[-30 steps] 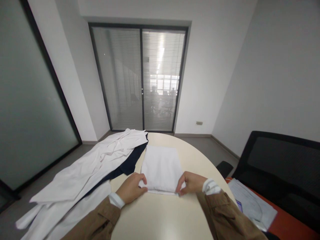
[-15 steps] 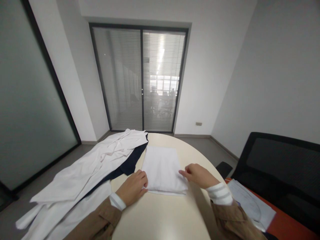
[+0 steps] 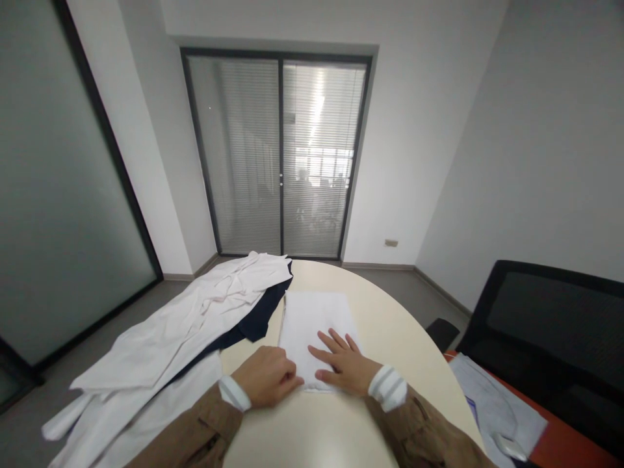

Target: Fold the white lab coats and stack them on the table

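A folded white garment [image 3: 316,318] lies flat on the round cream table [image 3: 385,312] in front of me. My right hand [image 3: 344,364] rests palm down across its near right part, fingers spread. At the near left corner of the garment is my left hand [image 3: 270,376], its fingers curled in and its thumb side at the edge. It appears to pinch the cloth there, though the fingertips are partly hidden. The garment's near right corner is covered by my right hand.
Left of the garment, loose white clothes [image 3: 185,325] lie heaped with a dark navy garment [image 3: 263,312] between them, hanging over the table edge. A black mesh-backed chair [image 3: 550,325] stands at right, with a white bag-like item [image 3: 502,396] on its red seat [image 3: 570,442].
My right hand has moved left from the garment's right edge and spread flat on it. My left hand has shifted slightly toward me along the near left corner, fingers curled tighter.
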A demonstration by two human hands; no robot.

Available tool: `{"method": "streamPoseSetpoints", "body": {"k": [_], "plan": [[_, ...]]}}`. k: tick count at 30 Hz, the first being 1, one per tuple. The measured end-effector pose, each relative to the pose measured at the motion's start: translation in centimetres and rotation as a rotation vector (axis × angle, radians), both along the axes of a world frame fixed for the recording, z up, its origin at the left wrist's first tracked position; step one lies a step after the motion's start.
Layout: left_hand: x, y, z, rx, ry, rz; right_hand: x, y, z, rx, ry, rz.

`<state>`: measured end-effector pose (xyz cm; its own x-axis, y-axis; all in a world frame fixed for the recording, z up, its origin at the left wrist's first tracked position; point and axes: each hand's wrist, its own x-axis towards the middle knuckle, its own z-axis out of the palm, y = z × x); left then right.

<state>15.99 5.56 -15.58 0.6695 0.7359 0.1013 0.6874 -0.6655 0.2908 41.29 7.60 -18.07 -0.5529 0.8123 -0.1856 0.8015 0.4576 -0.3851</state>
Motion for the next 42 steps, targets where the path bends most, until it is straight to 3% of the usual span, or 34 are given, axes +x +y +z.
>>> {"method": "streamPoseSetpoints", "body": {"k": [5, 9, 11, 13, 15, 17, 20, 22, 24, 27, 29, 32, 36, 42], "plan": [[2.5, 0.6, 0.1, 0.087, -0.102, 0.092, -0.5, -1.0, 1.6, 0.028, -0.054, 0.028], [4.0, 1.4, -1.5, 0.123, -0.148, 0.041, -0.7, -1.9, 2.7, 0.103, -0.021, 0.056], [4.0, 1.4, -2.6, 0.064, -0.059, -0.002, -0.4, -1.7, 3.2, 0.046, 0.066, 0.077], [3.7, 1.0, -3.5, 0.012, 0.021, -0.038, 0.1, -0.9, 3.6, -0.106, 0.194, 0.108], [3.4, 0.4, -3.9, -0.015, 0.062, -0.056, 0.7, 0.6, 3.6, -0.180, 0.336, 0.065], [3.3, -0.4, -3.6, -0.054, 0.092, -0.060, 1.5, 2.5, 2.9, -0.031, 0.466, -0.068], [3.3, -1.0, -2.3, -0.125, 0.116, -0.088, 2.9, 5.6, 0.6, 0.380, 0.601, -0.274], [3.1, -0.3, -1.1, -0.164, 0.102, -0.147, 3.9, 7.4, -1.4, 0.454, 0.661, -0.383], [2.6, 1.5, -0.4, -0.162, 0.036, -0.159, 4.8, 8.8, -3.2, 0.351, 0.725, -0.470], [1.5, 5.7, -0.7, 0.005, -0.167, 0.103, 5.6, 10.1, -4.8, 0.260, 0.823, -0.500], [0.7, 8.6, -2.2, 0.067, -0.280, 0.296, 6.0, 10.6, -5.1, 0.252, 0.867, -0.486], [-0.1, 11.5, -5.0, -0.046, -0.453, 0.452, 6.4, 10.9, -5.1, 0.182, 0.927, -0.489], [-0.4, 12.1, -7.2, -0.075, -0.563, 0.448, 7.0, 10.5, -4.7, 0.019, 1.005, -0.489], [-0.7, 11.6, -6.5, -0.059, -0.687, 0.376, 7.6, 9.6, -4.0, -0.055, 0.990, -0.383]]}}
